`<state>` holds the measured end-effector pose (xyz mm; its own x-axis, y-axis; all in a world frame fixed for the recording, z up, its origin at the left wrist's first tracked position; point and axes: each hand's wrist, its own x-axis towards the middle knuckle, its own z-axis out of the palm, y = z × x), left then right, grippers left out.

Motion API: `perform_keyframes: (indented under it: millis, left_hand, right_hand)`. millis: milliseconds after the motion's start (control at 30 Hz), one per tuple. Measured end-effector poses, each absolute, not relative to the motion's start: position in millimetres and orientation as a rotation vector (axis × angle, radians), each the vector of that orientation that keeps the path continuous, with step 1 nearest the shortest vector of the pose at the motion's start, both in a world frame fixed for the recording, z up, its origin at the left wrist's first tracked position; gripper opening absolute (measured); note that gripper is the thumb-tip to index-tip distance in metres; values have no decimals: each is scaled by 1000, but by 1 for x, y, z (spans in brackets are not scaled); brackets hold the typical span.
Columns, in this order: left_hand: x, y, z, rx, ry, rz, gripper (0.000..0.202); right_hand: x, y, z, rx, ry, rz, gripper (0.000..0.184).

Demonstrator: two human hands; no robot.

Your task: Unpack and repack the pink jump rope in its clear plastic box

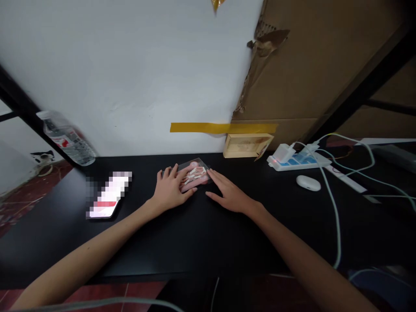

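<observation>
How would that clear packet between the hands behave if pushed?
The clear packet would probably slide, as the black tabletop looks smooth. Lying low and flat, it seems unlikely to roll or tip. Its clear film looks thin, so may crumple.

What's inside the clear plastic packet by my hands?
The clear plastic packet shows white, stick-like pieces and pink material; whatever lies beneath your left hand is covered.

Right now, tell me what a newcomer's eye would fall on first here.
Probably the clear packet with pink and white contents at mid-table, with the left hand spread over its left part and the right hand at its right edge. Next, perhaps, the lit phone lying to the left on the black table. Then the yellow tape running across behind them.
</observation>
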<state>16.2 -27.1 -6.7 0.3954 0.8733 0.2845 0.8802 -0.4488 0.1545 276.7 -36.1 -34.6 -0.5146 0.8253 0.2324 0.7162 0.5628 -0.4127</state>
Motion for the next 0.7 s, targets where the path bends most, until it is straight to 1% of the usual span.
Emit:
perform_keyframes:
  millis: [133,300,367,433,533,600,700]
  left_hand:
    - [22,-44,7,-2718,-1578,-425,61]
    - [15,-52,13,-2937,-1295,-423,51]
    - [8,-48,11,-3001,-1179,-472,50]
    - [2,-41,7,-3048,-1091,-552,48]
    - [-7,-25,-2,-3088,-1076,-747,44]
    - [-11,-15,-10,-3068,-1139,-818,47]
    - [-16,-4,-23,-2993,-1326,-741,65]
  right_hand:
    - [276,-30,-44,-1423,-2235,298,73]
    - [282,-20,-50,-1431,-2048,323,62]
    - [283,-17,-49,-1419,-2035,379,63]
    - [283,-15,-47,-1388,-2106,437,69]
    - [282,-11,-44,-1356,-2225,486,76]
    - [283,-9,-43,-1374,-2241,500,73]
    - [290,-7,-42,-1391,-2267,471,67]
